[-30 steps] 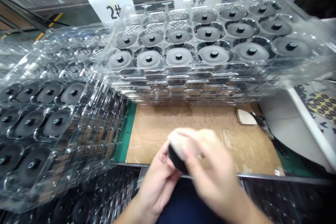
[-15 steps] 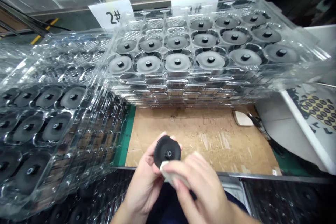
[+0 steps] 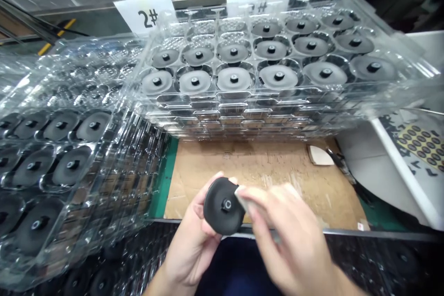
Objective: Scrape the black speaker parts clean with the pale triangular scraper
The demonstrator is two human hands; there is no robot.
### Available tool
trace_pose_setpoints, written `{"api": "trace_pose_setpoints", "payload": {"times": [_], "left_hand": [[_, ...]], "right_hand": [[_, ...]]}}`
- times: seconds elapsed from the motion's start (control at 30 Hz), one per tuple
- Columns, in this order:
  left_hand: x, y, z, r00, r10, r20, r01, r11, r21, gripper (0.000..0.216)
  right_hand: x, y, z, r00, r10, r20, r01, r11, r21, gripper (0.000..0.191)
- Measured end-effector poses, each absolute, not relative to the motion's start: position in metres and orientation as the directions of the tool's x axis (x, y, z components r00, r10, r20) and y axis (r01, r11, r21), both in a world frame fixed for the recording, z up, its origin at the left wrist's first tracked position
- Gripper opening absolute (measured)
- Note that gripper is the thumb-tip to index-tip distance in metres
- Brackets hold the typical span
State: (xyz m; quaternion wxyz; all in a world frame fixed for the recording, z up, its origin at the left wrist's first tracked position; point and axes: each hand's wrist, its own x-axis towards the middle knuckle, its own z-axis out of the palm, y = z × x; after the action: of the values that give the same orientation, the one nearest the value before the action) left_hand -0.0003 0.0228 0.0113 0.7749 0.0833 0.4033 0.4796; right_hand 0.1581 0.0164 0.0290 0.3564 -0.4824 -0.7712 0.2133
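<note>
A round black disc with a short central stem (image 3: 222, 224) is held by its edge in my left hand (image 3: 194, 231), stem side facing up toward me. My right hand (image 3: 291, 231) is closed on a folded pale cloth or pad (image 3: 248, 203), whose white tip touches the disc's right rim. Motion blurs the right hand a little, and most of the pad is hidden behind its fingers. Both hands are above the near edge of a cardboard sheet (image 3: 222, 162).
Stacked clear plastic trays (image 3: 239, 97) carry similar black discs behind the cardboard. More such trays (image 3: 79, 185) stand at the left. A pale pad (image 3: 321, 156) lies by a dark tool (image 3: 342, 164). At the right, a white bin (image 3: 409, 171) stands beside yellow stickers (image 3: 421, 145).
My right hand has moved right with the cloth or pad, from the disc's lower edge to its right rim. More of the disc now shows.
</note>
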Motion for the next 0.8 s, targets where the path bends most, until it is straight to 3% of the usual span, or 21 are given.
{"api": "trace_pose_setpoints", "payload": {"times": [0.1,0.27,0.43,0.57,0.7,0.8], "left_hand": [[0.002,0.023,0.016,0.219,0.798,-0.562,-0.676,0.539,0.503,0.049],[0.002,0.022,0.017,0.098,0.797,-0.596,-0.675,0.494,0.549,0.052],[0.004,0.023,0.017,0.124,0.789,-0.602,-0.675,0.511,0.532,0.055],[0.005,0.023,0.018,0.065,0.798,-0.599,-0.682,0.474,0.557,0.053],[0.004,0.021,0.016,0.073,0.787,-0.612,-0.68,0.489,0.547,0.052],[0.004,0.019,0.012,0.062,0.824,-0.563,-0.699,0.438,0.565,0.045]], "right_hand": [[0.152,0.016,0.031,-0.331,0.861,0.387,0.552,0.509,-0.661,0.027],[0.152,0.022,0.029,-0.262,0.924,0.277,0.575,0.38,-0.725,0.023],[0.151,0.02,0.029,-0.336,0.864,0.376,0.499,0.502,-0.707,0.025],[0.151,0.022,0.031,-0.274,0.925,0.265,0.534,0.375,-0.758,0.022],[0.147,0.02,0.032,-0.304,0.885,0.353,0.507,0.464,-0.726,0.025],[0.151,0.031,0.022,-0.289,0.92,0.264,0.507,0.381,-0.773,0.021]]}}
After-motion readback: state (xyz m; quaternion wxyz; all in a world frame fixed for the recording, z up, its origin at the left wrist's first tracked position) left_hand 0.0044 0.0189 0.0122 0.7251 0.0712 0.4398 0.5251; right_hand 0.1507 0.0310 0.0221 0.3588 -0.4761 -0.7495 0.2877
